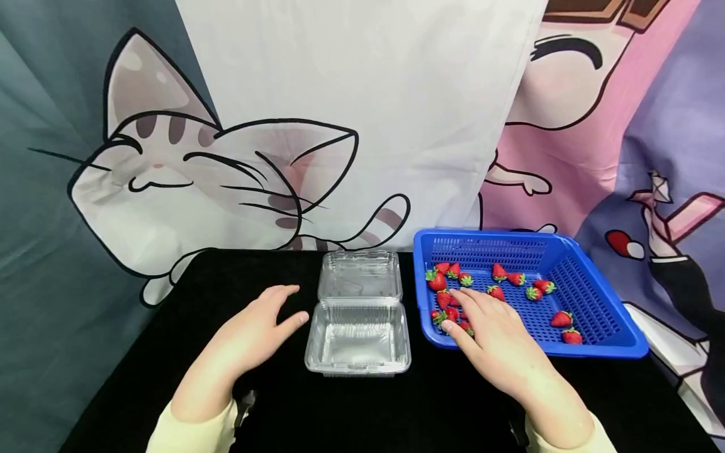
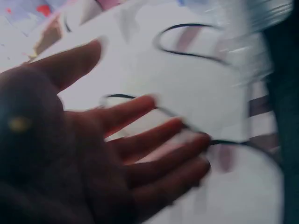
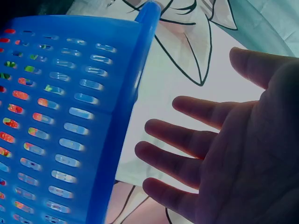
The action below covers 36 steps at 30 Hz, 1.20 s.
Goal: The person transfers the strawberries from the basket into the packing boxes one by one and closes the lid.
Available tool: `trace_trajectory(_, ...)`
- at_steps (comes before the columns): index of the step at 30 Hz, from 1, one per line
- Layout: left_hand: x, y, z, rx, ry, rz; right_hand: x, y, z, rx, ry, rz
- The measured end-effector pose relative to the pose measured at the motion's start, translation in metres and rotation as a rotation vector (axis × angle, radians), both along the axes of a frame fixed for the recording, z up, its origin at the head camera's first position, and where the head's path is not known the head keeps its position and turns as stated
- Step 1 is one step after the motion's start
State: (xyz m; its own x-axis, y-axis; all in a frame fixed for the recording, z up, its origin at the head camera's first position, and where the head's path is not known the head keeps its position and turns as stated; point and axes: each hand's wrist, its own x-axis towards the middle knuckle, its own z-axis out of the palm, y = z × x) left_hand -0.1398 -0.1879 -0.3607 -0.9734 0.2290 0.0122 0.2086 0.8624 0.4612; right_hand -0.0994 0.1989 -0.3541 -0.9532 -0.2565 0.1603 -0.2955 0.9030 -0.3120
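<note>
My right hand (image 1: 501, 340) is held over the near left part of a blue plastic basket (image 1: 595, 296), its fingers spread and holding nothing. Strawberries (image 1: 436, 281) with green tops lie in that basket, most of them bunched along its left side, partly behind my fingertips. In the right wrist view, the fingers (image 3: 182, 158) extend toward the basket's slotted wall (image 3: 100, 116), with a gap between. To the left of a clear plastic clamshell box (image 1: 358, 340), my left hand (image 1: 255, 330) hovers with fingers extended, also holding nothing. The box stands open, its lid (image 1: 360, 277) folded back.
A black cloth (image 1: 447, 402) covers the table under the box and basket. Behind it hangs a curtain (image 1: 442, 126) printed with a cartoon cat and figures. The basket's left rim stands close beside the box.
</note>
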Motion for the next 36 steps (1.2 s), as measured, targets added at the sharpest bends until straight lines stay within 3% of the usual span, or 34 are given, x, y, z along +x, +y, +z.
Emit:
trace_trajectory(5, -0.033, -0.009, -0.032, 0.419, -0.232, 0.096, 0.001, 0.002, 0.0, -0.005, -0.002, -0.008)
trace_trajectory(7, -0.039, -0.01, -0.044, 0.563, -0.349, 0.118, 0.002, 0.002, 0.001, -0.01, 0.004, -0.012)
trace_trajectory(10, -0.042, -0.009, -0.058, 0.694, -0.481, 0.123, 0.002, 0.003, 0.002, -0.015, 0.016, -0.016)
trace_trajectory(17, -0.047, -0.002, -0.08, 0.804, -0.625, 0.091, 0.003, 0.002, 0.003, -0.021, -0.006, -0.031)
trace_trajectory(21, -0.051, 0.001, -0.087, 0.841, -0.676, 0.065, 0.004, 0.001, 0.004, -0.029, -0.007, -0.039)
trace_trajectory(29, -0.054, 0.003, -0.089, 0.892, -0.699, 0.022, -0.002, 0.006, 0.001, -0.016, -0.006, -0.01)
trace_trajectory(36, -0.054, 0.009, -0.091, 0.947, -0.738, -0.04, -0.01, 0.02, 0.008, -0.042, -0.083, 0.009)
